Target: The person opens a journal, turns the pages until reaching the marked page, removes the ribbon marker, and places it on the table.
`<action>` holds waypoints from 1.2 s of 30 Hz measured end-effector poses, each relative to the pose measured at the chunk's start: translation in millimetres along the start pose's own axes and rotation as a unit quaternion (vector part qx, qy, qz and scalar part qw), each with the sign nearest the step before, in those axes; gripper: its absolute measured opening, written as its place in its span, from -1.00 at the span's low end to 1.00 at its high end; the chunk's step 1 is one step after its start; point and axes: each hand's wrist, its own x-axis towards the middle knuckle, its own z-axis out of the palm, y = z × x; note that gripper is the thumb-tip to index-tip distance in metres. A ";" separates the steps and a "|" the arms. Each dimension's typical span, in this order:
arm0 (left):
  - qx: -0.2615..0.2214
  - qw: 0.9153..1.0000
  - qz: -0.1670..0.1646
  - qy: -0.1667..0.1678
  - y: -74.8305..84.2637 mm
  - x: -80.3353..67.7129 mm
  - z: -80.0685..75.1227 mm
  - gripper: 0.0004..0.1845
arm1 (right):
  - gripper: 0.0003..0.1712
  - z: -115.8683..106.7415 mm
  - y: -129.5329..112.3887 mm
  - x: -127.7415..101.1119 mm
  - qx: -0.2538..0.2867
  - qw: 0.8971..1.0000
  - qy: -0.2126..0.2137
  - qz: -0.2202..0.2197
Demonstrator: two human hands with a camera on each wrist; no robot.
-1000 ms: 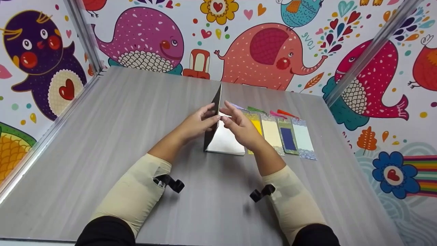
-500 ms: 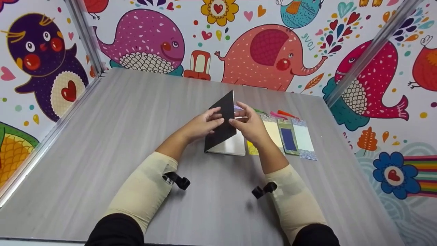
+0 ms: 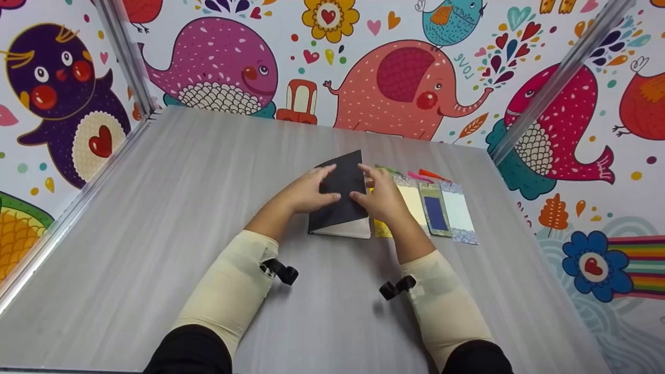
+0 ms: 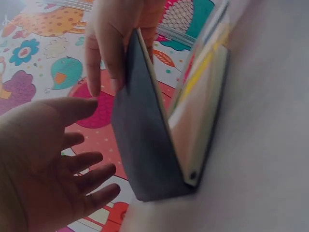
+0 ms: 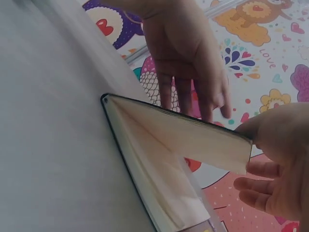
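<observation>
A black-covered notebook (image 3: 343,189) lies on the table, its front cover raised at a slant over pale pages (image 5: 159,181). My right hand (image 3: 385,196) holds the cover's free edge, thumb on the black outer side and other fingers round the edge. My left hand (image 3: 307,193) is spread at the cover's left side. In the left wrist view, that left hand (image 4: 53,150) shows loose fingers and a gap between it and the black cover (image 4: 142,130). The right wrist view shows the cover's pale inner side (image 5: 207,140) near the right fingers.
Several tasselled bookmarks lie in a row right of the notebook: one yellow (image 3: 382,229), one cream (image 3: 410,200), one green with a blue panel (image 3: 435,210) and one pale blue (image 3: 457,208). Cartoon-printed walls (image 3: 223,62) border the grey table (image 3: 208,156).
The notebook's cover has swung rightward from nearly upright and now leans lower over the pages. My right hand has moved along with its edge; the left hand has shifted slightly right.
</observation>
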 end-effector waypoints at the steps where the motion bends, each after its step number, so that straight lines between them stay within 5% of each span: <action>1: 0.018 1.000 0.002 -0.008 -1.9 0.8 1.8 -0.07 | -0.09 1.3 1.5 0.2 -0.011 1.000 0.000 -0.004; 7: 0.108 0.994 0.007 -0.032 -11.8 4.4 12.2 0.00 | 0.00 11.3 13.3 2.6 -0.128 0.990 -0.021 -0.055; 16: 0.191 0.979 -0.006 -0.063 -18.7 2.1 20.1 -0.07 | -0.02 23.3 24.3 3.4 -0.237 0.955 -0.165 -0.066; 25: 0.233 0.968 -0.020 -0.088 -20.7 1.2 22.6 -0.19 | -0.19 28.3 30.7 4.6 -0.254 0.941 -0.213 -0.063; 36: 0.245 0.964 -0.037 -0.098 -14.8 -1.0 24.7 -0.19 | -0.21 28.9 32.7 4.6 -0.239 0.944 -0.220 -0.053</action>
